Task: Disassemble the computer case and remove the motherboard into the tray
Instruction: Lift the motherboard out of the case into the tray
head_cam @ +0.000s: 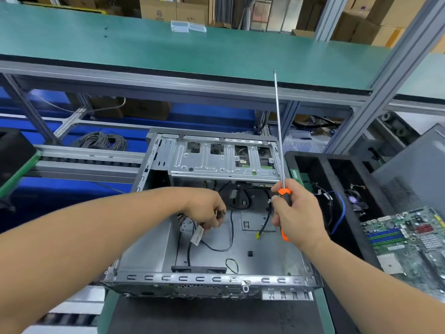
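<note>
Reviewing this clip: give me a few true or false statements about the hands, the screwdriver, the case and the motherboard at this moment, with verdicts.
1. The right hand grips a screwdriver with its shaft pointing up. True.
2. The screwdriver tip is seated in a screw on the case floor. False: the tip is in the air, above the case.
3. The motherboard is still mounted in the case. False: it lies outside, to the right, and the case floor is bare but for cables.
4. The left hand is inside the case, at a cable with a white tag. True.
5. The screwdriver handle is blue. False: it is orange and black.
</note>
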